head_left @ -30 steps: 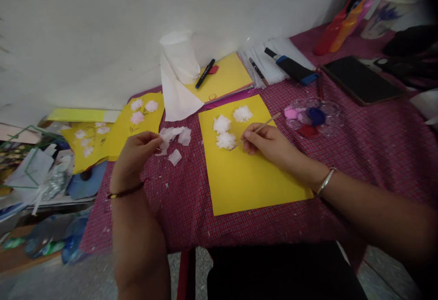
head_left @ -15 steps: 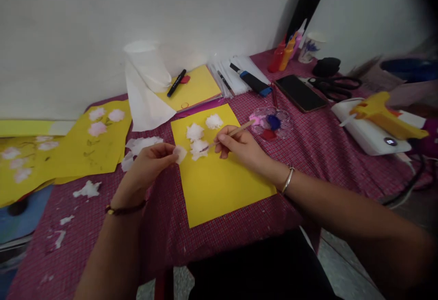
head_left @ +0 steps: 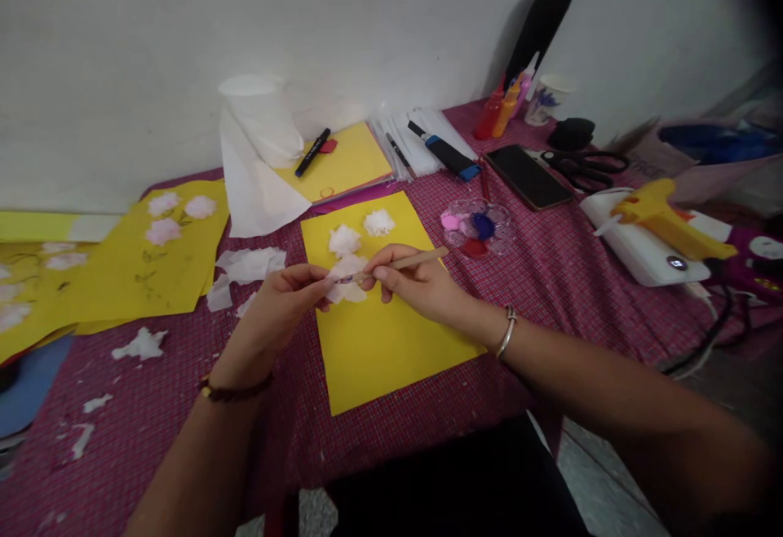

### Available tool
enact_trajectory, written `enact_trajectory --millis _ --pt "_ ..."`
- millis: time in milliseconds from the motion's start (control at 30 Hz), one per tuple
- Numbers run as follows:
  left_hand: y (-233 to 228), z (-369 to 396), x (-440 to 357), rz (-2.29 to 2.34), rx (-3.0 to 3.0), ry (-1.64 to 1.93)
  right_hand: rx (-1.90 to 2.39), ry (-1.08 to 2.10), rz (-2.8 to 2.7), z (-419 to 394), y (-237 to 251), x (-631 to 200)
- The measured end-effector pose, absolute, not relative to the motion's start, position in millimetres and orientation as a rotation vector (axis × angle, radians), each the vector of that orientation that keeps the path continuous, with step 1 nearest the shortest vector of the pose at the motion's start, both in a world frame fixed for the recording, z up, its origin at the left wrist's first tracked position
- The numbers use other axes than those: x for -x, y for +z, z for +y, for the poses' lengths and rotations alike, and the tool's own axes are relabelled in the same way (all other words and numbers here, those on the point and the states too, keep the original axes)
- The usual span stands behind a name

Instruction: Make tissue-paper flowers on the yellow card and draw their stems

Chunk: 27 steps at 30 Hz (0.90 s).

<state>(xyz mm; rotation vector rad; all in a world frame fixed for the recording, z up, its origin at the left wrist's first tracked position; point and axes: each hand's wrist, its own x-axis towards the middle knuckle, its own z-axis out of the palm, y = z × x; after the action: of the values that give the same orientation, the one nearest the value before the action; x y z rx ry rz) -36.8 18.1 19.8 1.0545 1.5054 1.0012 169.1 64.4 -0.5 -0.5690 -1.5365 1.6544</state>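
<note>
Head view: left hand (head_left: pixel 278 308) fingers pinching tissue piece (head_left: pixel 338 273), right hand (head_left: pixel 416 284) fingers clamped on brush (head_left: pixel 404 262).

Both arms reach forward from the near edge and come close together in the middle. The left hand (head_left: pixel 287 300) has its palm turned inward and its fingers bent, with the fingertips pinched together and pointing right. A dark band sits on the left wrist. The right hand (head_left: pixel 413 280) lies a little farther away, knuckles up, fingers curled and pinched, pointing left. A shiny bangle circles the right wrist. The fingertips of the two hands almost meet.
</note>
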Motion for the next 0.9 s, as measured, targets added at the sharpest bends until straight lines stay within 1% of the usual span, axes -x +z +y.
enact_trajectory --millis 367,567,667,767,900 --pt "17.2 17.1 30.1 1.485 -0.986 1.104 0.568 1.606 -1.508 64.9 -3.2 -167.4" --pt "23.3 18.2 28.6 1.19 -0.79 1.177 0.628 1.562 -1.475 69.6 -1.7 -171.0" --pt "22.2 15.6 25.2 1.153 -0.809 1.228 0.655 1.553 -1.429 71.0 1.7 -173.2" --pt "18.6 12.8 17.5 1.16 -0.889 1.3 0.647 1.635 -1.332 71.4 2.5 -172.9" --pt "13.6 11.2 8.1 1.23 -1.0 1.374 0.591 1.819 -1.112 70.3 0.0 -169.4"
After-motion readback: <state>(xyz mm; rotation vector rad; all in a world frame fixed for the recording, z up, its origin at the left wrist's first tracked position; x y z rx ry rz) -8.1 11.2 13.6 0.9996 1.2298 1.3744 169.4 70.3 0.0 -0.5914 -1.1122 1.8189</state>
